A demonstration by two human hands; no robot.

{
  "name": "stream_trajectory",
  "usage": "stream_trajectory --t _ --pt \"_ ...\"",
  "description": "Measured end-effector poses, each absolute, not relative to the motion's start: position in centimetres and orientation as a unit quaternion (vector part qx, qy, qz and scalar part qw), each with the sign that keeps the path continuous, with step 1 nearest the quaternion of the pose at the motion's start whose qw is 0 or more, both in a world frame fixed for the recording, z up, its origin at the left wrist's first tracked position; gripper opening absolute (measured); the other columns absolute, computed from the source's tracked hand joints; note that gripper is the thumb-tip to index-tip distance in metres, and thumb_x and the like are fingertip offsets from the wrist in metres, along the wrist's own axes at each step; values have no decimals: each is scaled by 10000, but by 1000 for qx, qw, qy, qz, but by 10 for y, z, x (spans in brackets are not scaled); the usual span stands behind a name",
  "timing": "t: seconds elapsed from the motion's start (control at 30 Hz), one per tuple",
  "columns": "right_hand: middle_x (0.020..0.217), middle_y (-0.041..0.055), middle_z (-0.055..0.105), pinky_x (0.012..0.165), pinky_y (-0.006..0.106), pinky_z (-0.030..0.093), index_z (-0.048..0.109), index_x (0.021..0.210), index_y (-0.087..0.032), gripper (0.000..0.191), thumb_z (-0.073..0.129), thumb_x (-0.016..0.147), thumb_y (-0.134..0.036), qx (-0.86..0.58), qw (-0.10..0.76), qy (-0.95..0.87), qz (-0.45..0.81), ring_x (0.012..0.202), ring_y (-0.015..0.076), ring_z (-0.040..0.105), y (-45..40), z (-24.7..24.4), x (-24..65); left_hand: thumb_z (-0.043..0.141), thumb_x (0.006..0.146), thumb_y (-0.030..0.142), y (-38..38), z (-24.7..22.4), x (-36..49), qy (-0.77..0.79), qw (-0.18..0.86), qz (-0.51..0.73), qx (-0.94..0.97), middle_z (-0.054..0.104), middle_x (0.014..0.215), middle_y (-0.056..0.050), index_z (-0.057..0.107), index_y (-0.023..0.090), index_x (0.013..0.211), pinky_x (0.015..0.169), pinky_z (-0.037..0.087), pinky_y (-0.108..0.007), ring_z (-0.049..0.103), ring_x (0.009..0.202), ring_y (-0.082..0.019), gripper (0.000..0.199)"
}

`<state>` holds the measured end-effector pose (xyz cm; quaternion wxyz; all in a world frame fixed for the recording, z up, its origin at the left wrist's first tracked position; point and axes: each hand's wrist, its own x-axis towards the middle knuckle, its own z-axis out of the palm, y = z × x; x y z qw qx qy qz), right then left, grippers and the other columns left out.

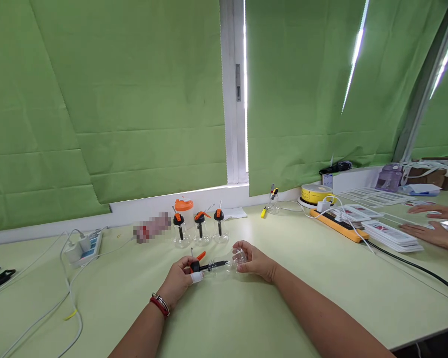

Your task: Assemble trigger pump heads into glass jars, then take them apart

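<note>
My left hand (182, 276) is closed around a black bottle top (196, 267) with an orange lever, a thin metal spout and a dark stem. In my right hand (256, 262) is a clear bottle (232, 267), gripped around its base and lying on its side. The stem points rightward into the bottle's neck; whether the top is seated on the neck I cannot tell. Behind my hands, three similar clear bottles stand upright in a row: a left one (181, 233), a middle one (201, 232) and a right one (220, 229), each with a black-and-orange top.
An orange-lidded container (184, 205) stands behind the row. Cables and a white power strip (84, 248) lie at left. Rightward are an orange power strip (339, 224), stacked cards (390, 236), a yellow round tin (315, 193) and another person's hands (433, 231).
</note>
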<state>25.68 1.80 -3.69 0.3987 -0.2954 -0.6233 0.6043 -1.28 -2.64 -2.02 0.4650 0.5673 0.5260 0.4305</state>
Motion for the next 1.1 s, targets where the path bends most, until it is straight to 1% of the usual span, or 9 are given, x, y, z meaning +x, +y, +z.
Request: stream_trajectory --t 0.13,0.37,0.53,0.63,0.7,0.83,0.93,1.0,1.1 --pt "1076 42 484 790 323 449 475 1065 -249 678 837 495 -305 -290 397 -627 604 974 188 512 16 -37 248 780 518 285 -30 -18 -4 521 472 422 572 617 727 13 577 170 875 605 426 -238 572 648 -139 427" --pt "1070 36 476 794 325 447 464 1072 -255 655 821 527 -321 -291 393 -637 596 974 185 509 15 -39 242 792 471 299 -34 -13 5 526 467 422 572 628 726 6 593 170 863 609 438 -249 583 654 -151 458" --pt "1075 38 479 801 333 452 469 1065 -254 658 827 516 -317 -288 402 -630 598 980 188 511 15 -42 242 802 457 307 -34 -14 4 525 467 425 570 627 732 8 609 171 858 622 456 -263 589 656 -157 466" --pt "1076 44 477 781 329 462 470 1066 -250 677 836 499 -302 -282 405 -626 604 975 189 506 16 -44 242 800 477 279 -34 -15 3 515 476 427 571 612 794 7 595 172 853 647 468 -259 592 690 -151 441" --pt "1073 47 477 773 325 466 471 1067 -248 686 840 491 -294 -274 404 -623 612 973 188 501 16 -45 241 789 505 273 -34 -16 3 501 493 421 574 595 792 11 584 171 869 647 480 -267 600 688 -153 430" --pt "1063 45 480 762 323 468 474 1049 -249 696 848 465 -307 -261 398 -617 627 981 194 495 16 -45 241 735 597 320 -37 -17 4 471 536 394 580 553 696 36 562 181 934 550 489 -274 589 564 -137 403" --pt "1045 40 483 758 321 465 469 1038 -252 702 852 452 -310 -255 401 -618 627 971 192 498 15 -45 241 692 651 354 -38 -18 6 457 551 389 580 535 713 44 538 205 1043 468 452 -232 547 516 -101 447" --pt "1038 37 486 757 315 460 467 1037 -253 692 849 462 -312 -254 403 -623 621 964 188 499 14 -44 241 686 660 356 -39 -18 7 451 556 389 580 535 711 44 520 203 1103 452 436 -221 539 518 -98 497" --pt "1022 31 492 754 310 447 471 1045 -249 647 824 512 -347 -260 406 -632 606 903 171 511 13 -43 239 698 651 340 -40 -16 8 447 562 383 581 542 660 45 538 168 1099 450 427 -225 534 508 -104 506"
